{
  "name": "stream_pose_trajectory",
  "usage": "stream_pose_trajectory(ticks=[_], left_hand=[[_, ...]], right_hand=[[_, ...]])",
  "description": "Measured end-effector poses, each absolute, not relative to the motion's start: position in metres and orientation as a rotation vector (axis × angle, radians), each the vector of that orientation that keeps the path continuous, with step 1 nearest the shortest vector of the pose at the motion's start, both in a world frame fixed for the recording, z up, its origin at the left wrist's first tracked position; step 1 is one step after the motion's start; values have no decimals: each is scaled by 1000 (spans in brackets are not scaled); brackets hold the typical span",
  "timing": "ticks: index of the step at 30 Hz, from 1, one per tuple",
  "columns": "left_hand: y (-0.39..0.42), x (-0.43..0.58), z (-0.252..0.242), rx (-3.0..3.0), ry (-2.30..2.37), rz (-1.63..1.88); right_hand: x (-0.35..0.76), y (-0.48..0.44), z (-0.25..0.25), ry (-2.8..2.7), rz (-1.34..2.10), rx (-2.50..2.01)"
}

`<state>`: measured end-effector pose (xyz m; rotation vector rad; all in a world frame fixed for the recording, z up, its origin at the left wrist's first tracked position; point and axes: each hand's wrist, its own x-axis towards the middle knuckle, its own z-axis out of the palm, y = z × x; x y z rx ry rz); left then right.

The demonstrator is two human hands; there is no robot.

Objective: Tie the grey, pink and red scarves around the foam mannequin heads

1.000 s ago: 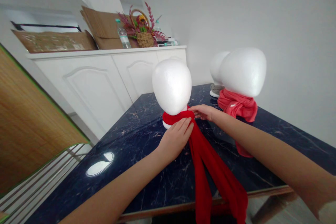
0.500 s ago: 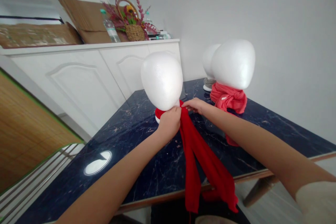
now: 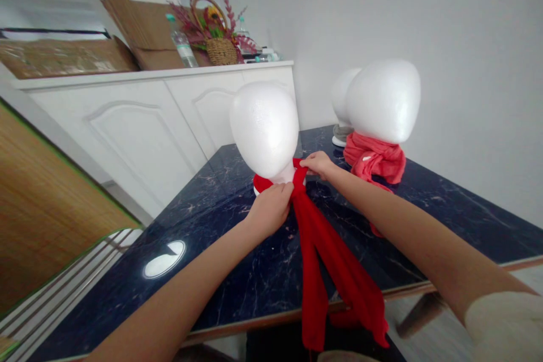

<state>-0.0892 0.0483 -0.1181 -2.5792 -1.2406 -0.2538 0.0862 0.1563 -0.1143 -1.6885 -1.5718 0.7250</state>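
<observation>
A white foam mannequin head (image 3: 265, 127) stands on the dark blue marbled table (image 3: 203, 198). Round its neck runs a red scarf (image 3: 311, 226), knotted at the front right, with two long tails hanging over the table's near edge. My left hand (image 3: 270, 207) is closed on the scarf beside the knot, below the chin; its fingertips are partly hidden. Just right of the neck, my right hand (image 3: 317, 164) pinches the scarf's loop between thumb and fingers.
At the back right stands another white mannequin head (image 3: 384, 100) with a coral scarf (image 3: 373, 158) round its neck, and a further head (image 3: 343, 93) behind it. A white cabinet (image 3: 139, 124) carries cardboard (image 3: 144, 28), a water bottle (image 3: 183, 42) and a flower basket (image 3: 221, 51).
My right hand has drawn the scarf loop slightly away from the neck, so more of the neck shows. My left hand has shifted a little lower. The view has moved slightly.
</observation>
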Motion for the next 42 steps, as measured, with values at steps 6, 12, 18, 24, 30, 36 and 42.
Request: stream_pose_trajectory(ticks=[6,12,18,24,30,36,42], left_hand=[[46,-112,-118,-2738,-1270,-220],[61,-140,-106,-3089,-1182,-314],[62,-138,-111,-2976,-1298,-326],[56,-134,-118,-2924,-1273,-403],[55,-141,-117,-3031,-1174,-376],[52,-173,-95,-3405,-1206,-163],[72,-231,-76,-3321,-1507,49]], right_hand=[[104,162,-104,-1729,409,-1770],[90,155,-103,-1992,147,-1729],[92,122,-96,-2117,31,-1753],[90,71,-98,-2557,-215,-1344],[88,79,-102,-2784,-565,-1059],[120,106,-104,-2646,-487,-1280],[146,125,-107,-2538,-475,-1545]])
